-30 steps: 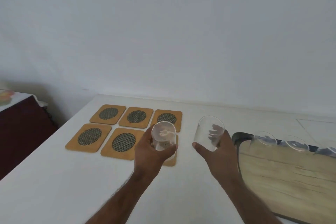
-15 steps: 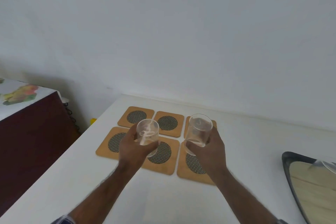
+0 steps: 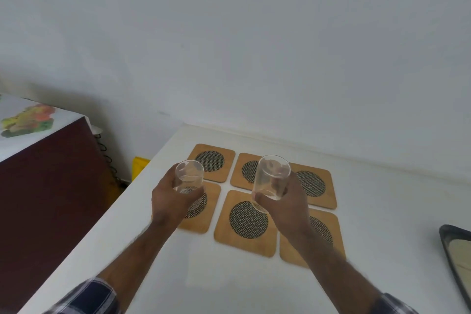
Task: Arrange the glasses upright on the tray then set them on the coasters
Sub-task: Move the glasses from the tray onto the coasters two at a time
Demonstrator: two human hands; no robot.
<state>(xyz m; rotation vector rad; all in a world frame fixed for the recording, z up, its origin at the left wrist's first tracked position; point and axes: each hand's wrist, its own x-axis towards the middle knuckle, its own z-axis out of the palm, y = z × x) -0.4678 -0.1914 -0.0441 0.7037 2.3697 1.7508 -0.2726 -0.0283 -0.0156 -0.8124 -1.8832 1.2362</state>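
Note:
Several wooden coasters [image 3: 246,222] with dark mesh circles lie in two rows on the white table [image 3: 229,285]. My left hand [image 3: 170,199] grips a clear glass [image 3: 189,178], held upright above the near-left coaster [image 3: 204,214]. My right hand [image 3: 285,204] grips a second clear glass [image 3: 271,176], upright, above the gap between the middle coasters. Both glasses are off the surface. The tray [image 3: 456,250] shows only its dark left rim at the right edge.
The table's left edge runs diagonally; beyond it stands a dark red cabinet [image 3: 51,186] with a patterned cloth on top. A yellow object [image 3: 139,164] sits on the floor by the wall. The white wall rises close behind the coasters.
Both hands have carried their glasses leftward from the tray to above the coasters. The view has swung left, so the tray has slid almost out of view.

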